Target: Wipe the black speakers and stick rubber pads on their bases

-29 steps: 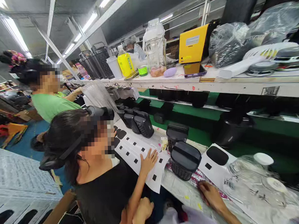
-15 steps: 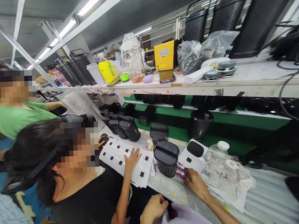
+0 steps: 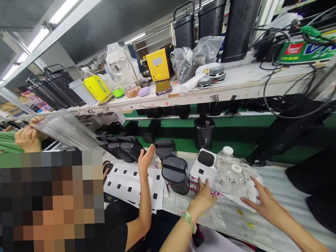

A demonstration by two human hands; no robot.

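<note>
While both of the person's arms reach forward over a long workbench (image 3: 282,180), the left hand (image 3: 202,195) rests with fingers spread, holding nothing, on the bench top just near of a white sheet (image 3: 203,169) that carries black patches. The right hand (image 3: 263,202), also spread wide and holding nothing, touches the near right edge of a clear plastic bag (image 3: 238,177) lying on that sheet; a white cap (image 3: 228,150) shows at the bag's far end. Just left of the left hand stands a black mesh-sided box (image 3: 175,174), with a second black box (image 3: 165,148) behind it, both close enough to crowd the left hand's side. Further left, a co-worker's hand (image 3: 145,160) is raised above a larger white sheet (image 3: 131,182) dotted with small black squares, and a row of black boxes (image 3: 121,148) sits beyond it. At far left another person's hands (image 3: 27,136) hold a clear ribbed tray (image 3: 66,129). Above the bench, a white shelf (image 3: 238,83) bears a yellow box (image 3: 158,67), a phone (image 3: 163,87), a clear jug (image 3: 122,70), crumpled plastic bags (image 3: 194,57) and tall black units (image 3: 211,19). Black cables (image 3: 293,96) hang at right.
</note>
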